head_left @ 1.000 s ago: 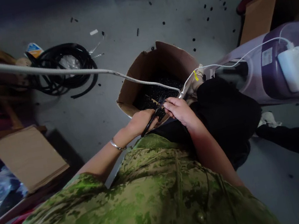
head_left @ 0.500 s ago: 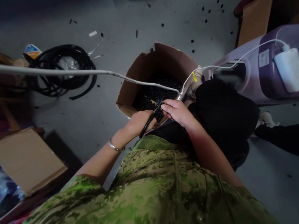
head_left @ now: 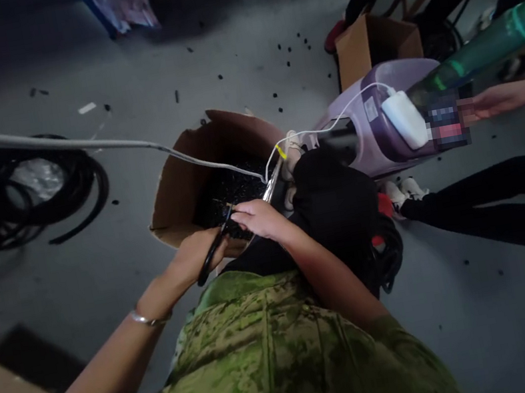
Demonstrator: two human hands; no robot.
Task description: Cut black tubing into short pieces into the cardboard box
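My left hand [head_left: 200, 253], with a silver bangle at its wrist, is closed around black-handled scissors [head_left: 209, 260]. They slant up toward my right hand. My right hand [head_left: 262, 219] is pinched at the scissors' tip; what its fingers hold is too small to make out. Both hands are over the near rim of an open cardboard box [head_left: 173, 184], which contains many small black pieces [head_left: 235, 184]. A white cable [head_left: 141, 143] runs across the box to a shiny metallic part [head_left: 270, 188] just beyond my right hand.
A coil of black tubing [head_left: 89, 193] lies on the floor at left. To the right stands a purple plastic seat [head_left: 365, 87] bearing a white power adapter [head_left: 404, 120]. Another person's hand [head_left: 489, 101] reaches in beside it. Another cardboard box [head_left: 353, 51] is behind; black bits dot the floor.
The view has swung right, so the box and my hands appear further left and lower. Another person's hand has come into view at right. My grip on the scissors looks the same.
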